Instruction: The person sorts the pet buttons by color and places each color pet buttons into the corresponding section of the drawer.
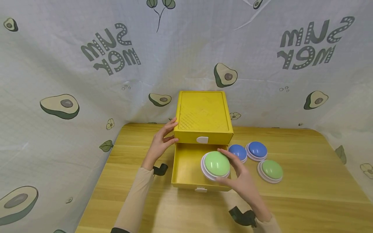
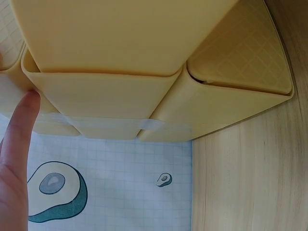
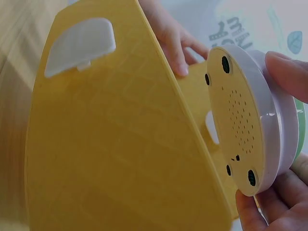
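Note:
A yellow two-drawer box (image 1: 204, 111) stands at the back of the table, its lower drawer (image 1: 182, 165) pulled out. My right hand (image 1: 243, 178) grips a green-domed push button (image 1: 217, 163) by its white rim, above that drawer. In the right wrist view the underside of the button (image 3: 236, 120) shows small holes and dark feet, beside the drawer front (image 3: 120, 134). My left hand (image 1: 161, 140) touches the left side of the box with its fingers extended. One finger (image 2: 21, 125) rests against the box wall in the left wrist view.
Two blue buttons (image 1: 238, 152) (image 1: 257, 150) and another green button (image 1: 271, 171) lie on the wooden table (image 1: 306, 168) to the right of the drawer. An avocado-patterned sheet (image 1: 186, 48) hangs behind the table. The upper drawer, with a white handle (image 1: 202, 139), is closed.

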Action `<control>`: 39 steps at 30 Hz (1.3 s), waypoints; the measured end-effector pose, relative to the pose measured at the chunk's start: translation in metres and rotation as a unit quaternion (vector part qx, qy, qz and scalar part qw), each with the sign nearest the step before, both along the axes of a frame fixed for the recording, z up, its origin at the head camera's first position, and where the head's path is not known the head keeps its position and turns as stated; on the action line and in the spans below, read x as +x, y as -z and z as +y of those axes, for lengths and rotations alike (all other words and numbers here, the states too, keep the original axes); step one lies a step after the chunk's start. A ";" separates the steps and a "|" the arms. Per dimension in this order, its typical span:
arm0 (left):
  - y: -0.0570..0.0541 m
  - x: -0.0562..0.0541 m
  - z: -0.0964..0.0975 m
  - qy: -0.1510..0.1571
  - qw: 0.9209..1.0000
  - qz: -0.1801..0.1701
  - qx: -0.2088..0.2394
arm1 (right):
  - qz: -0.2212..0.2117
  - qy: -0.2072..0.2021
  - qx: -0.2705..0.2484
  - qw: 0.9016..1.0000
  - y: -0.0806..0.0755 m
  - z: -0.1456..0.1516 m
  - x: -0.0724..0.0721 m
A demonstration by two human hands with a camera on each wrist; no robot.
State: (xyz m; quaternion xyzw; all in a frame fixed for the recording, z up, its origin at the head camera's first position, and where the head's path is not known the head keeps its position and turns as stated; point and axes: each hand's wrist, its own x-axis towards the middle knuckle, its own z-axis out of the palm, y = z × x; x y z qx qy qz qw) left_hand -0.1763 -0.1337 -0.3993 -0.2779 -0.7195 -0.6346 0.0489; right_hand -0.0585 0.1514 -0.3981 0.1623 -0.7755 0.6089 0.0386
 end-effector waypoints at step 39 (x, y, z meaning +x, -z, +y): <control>0.001 0.000 -0.001 -0.002 1.000 0.006 -0.001 | -0.061 -0.028 0.037 0.997 0.002 -0.070 -0.017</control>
